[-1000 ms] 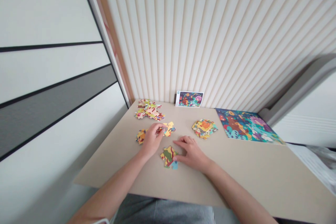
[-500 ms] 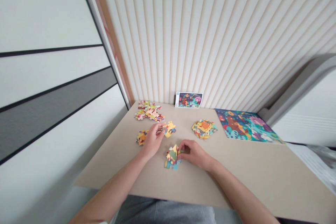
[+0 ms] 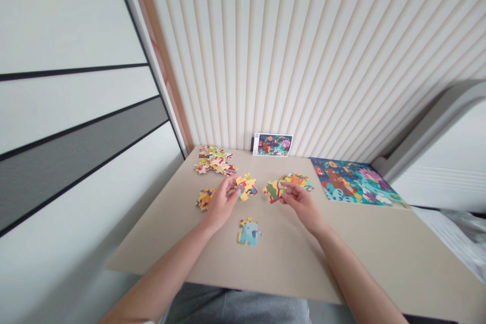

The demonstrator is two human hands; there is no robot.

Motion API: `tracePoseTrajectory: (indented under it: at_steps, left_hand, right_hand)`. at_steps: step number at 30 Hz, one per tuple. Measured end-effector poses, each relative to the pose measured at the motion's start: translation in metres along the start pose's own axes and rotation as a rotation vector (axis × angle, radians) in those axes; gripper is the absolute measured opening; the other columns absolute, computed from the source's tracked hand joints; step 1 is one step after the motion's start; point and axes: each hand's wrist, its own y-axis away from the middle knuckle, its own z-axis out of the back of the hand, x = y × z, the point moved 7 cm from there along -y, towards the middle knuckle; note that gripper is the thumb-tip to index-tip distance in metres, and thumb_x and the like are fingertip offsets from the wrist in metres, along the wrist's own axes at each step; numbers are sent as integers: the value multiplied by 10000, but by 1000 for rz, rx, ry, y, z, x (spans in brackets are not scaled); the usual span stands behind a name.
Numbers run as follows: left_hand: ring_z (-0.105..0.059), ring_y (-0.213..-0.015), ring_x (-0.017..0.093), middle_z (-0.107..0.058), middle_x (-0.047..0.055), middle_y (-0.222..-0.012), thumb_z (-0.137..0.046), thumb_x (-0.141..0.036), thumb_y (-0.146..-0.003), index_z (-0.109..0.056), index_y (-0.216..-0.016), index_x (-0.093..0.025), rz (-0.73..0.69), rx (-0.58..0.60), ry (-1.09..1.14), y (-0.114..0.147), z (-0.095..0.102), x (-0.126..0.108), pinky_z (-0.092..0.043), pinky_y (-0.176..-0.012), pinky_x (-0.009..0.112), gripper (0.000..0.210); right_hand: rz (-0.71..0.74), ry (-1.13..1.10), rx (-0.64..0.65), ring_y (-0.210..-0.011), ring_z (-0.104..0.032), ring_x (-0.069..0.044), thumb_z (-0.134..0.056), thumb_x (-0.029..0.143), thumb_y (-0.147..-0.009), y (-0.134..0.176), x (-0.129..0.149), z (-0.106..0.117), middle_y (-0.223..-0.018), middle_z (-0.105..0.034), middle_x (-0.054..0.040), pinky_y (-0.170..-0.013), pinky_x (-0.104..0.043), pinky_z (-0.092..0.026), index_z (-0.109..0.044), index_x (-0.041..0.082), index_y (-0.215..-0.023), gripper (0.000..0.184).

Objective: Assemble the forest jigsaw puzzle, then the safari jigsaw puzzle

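Your right hand (image 3: 301, 205) has lifted the green piece (image 3: 272, 190) away from the blue piece (image 3: 249, 233) and brought it forward to the right pile (image 3: 299, 178). Thumb and fingers pinch the green piece by its right edge; it overlaps the pile in this view, and whether they touch you cannot tell. Your left hand (image 3: 221, 200) has stayed where it was, thumb and fingertips nearly together on the left edge of the yellow piece (image 3: 247, 186). You have the two held pieces side by side with a narrow gap between.

On the table (image 3: 296, 268), nearer you, the blue piece lies flat, yellow bits showing at its edges. Just left of your left hand sits the small pile (image 3: 205, 199), with the far pile (image 3: 214, 163) beyond it. Against the wall (image 3: 243, 61) the card (image 3: 274, 145) stands upright, and the board (image 3: 355, 181) lies right of the right pile.
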Motion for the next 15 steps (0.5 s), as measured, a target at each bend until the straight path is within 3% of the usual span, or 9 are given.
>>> tracePoseTrajectory:
  at_steps: [4, 10, 15]
  left_hand:
    - [-650, -1145, 206, -617, 106, -1318, -608, -328, -929, -522, -1322, -226, -1, 5, -3, 0, -1, 1, -544, -971, 362, 416]
    - [-655, -1115, 200, -640, 90, -1214, -609, -308, -930, -516, -1337, -223, -2, 28, 17, 0, -2, -1, -541, -956, 342, 426]
    - [-654, -1083, 191, -633, 75, -1166, -615, -255, -918, -522, -1325, -223, 0, 44, 30, 0, -4, -4, -537, -951, 337, 419]
  right_hand:
    - [44, 34, -79, -819, -710, -199, -779, 538, -784, -4, -3, 11, -894, -697, -26, -836, -404, -588, -643, 219, -1163, 514]
    - [88, 190, -350, -770, -718, -234, -739, 610, -777, -8, 0, 53, -878, -724, -85, -764, -394, -586, -676, 161, -1092, 552]
    - [149, 614, -508, -649, -656, -181, -670, 651, -809, -2, 18, 81, -1054, -702, -139, -706, -375, -547, -729, 155, -1084, 570]
